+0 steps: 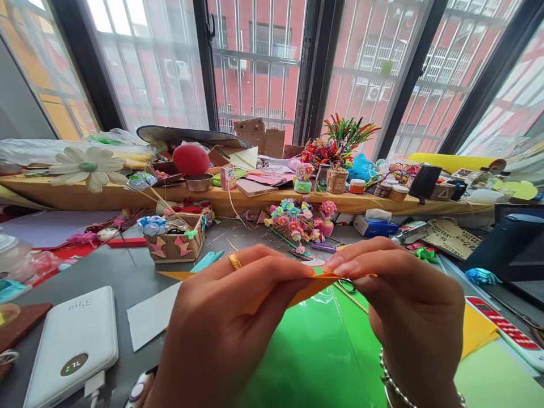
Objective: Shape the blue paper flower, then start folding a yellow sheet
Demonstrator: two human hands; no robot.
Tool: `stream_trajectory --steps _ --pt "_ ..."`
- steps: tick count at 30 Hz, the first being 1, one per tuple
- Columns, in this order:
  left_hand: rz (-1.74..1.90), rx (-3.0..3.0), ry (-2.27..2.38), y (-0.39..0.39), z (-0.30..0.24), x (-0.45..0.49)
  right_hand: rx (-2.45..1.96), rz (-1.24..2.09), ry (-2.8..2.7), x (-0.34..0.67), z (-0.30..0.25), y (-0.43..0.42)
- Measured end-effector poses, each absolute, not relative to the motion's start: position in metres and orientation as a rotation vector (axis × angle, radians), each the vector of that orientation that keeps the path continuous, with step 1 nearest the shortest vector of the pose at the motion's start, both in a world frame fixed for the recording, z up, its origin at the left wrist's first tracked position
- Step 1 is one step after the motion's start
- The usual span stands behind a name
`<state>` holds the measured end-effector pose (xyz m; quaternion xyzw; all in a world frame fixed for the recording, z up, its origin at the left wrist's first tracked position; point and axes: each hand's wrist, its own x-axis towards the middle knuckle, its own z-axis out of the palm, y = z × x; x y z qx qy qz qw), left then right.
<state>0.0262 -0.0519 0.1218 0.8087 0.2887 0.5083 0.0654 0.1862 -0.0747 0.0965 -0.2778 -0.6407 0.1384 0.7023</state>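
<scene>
Both my hands pinch a piece of orange paper above a shiny green mat. My left hand, with a gold ring on one finger, is closed on the paper's left part. On the other side, my right hand grips its right edge between thumb and fingers, the fingertips close to those of my left hand. Much of the paper is hidden behind my fingers, so its full shape cannot be told. A bead bracelet circles my right wrist, and a watch shows by my left wrist.
A white power bank with a cable lies at the left, beside white paper. Behind my hands stand a cardboard box and small craft flowers. Yellow paper and a red-and-white power strip lie at the right.
</scene>
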Motion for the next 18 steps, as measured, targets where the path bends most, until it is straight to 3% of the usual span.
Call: stream_trajectory --steps 18 --pt "1.46 2.41 0.873 -0.052 0.123 0.03 -0.619 0.231 -1.298 0.183 0.096 -0.065"
